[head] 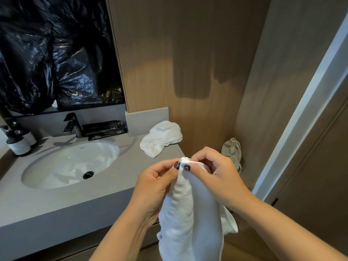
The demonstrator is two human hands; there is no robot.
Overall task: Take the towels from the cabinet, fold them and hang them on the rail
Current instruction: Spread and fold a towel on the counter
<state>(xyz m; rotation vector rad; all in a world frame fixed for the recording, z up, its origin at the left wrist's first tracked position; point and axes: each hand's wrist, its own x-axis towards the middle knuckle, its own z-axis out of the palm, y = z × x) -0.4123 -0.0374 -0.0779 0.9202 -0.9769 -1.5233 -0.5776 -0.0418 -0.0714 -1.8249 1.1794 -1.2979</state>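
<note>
Holding: I had the white hand towel (190,208) pinched at its top edge, my left hand (158,183) and right hand (216,176) side by side, thumbs nearly touching, fingers curled tight on the cloth.
Long axis: the towel hung straight down from my hands, gathered narrow at the top and wider below, its lower end out of view.
Nearer hand: neither; both met at the same top corner, so I judged the next move was to draw them apart along the edge.
Second towel: a crumpled white towel (162,137) lay on the far right end of the countertop (56,202), well apart from my hands, beyond and to the left.
Surface: the grey countertop lay to my left, with a white basin (62,166), a black tap (72,125) and dark bottles (17,142) at the far left.
Room: wood panel wall (188,53) ahead, black plastic sheeting (56,53) over the mirror area, a beige drawstring bag (231,149) low on the right.
Rail: I could not see it.
</note>
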